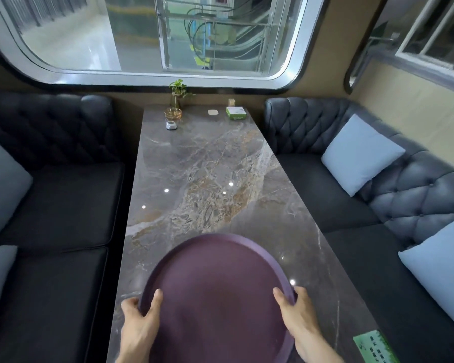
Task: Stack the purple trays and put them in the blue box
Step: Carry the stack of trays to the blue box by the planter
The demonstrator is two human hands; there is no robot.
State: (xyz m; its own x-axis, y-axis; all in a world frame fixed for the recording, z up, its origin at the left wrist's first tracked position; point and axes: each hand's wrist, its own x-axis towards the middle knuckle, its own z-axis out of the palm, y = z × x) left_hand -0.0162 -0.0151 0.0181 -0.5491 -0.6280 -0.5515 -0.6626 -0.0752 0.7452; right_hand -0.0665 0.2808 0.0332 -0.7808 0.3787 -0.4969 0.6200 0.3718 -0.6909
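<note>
Both hands are on the purple tray (215, 297) at the near end of the marble table (207, 184). The tray is round, so no long axis shows; its open face points up, its near edge running out of view at the bottom. The left hand (139, 328) clasps the tray's left rim, thumb (156, 301) lying inside, fingers curled under the edge. The right hand (299, 318) grips the right rim the same way, thumb inside. Right of the tray, a green card (375, 347) lies on the table. Far beyond the tray, a green box (236, 112), a white coaster (212, 112) and a potted plant (178, 94) sit by the window.
</note>
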